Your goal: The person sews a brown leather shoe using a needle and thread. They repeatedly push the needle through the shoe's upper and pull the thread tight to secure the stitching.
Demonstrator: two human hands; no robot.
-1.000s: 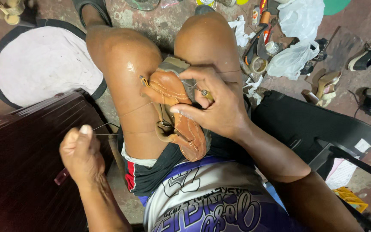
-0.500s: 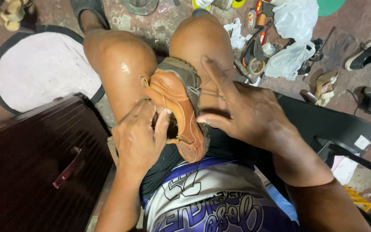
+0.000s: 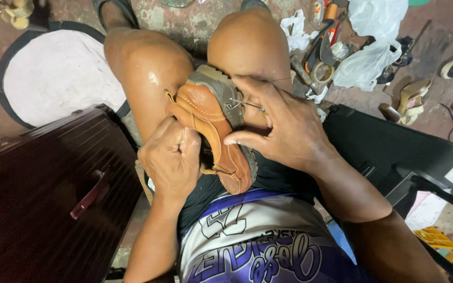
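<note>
Cluttered floor behind; shoe [image 3: 213,136] wedged between knees, left hand [image 3: 171,157] clenched on it, right hand [image 3: 284,128] pinching needle [image 3: 247,105] – slip risks pricking the fingers

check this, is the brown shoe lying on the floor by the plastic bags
No, the brown shoe is wedged between the person's knees, gripped by the left hand and right hand.

White plastic bags [image 3: 368,52] lie crumpled top right; a yellow packet [image 3: 436,242] lies low right
</note>
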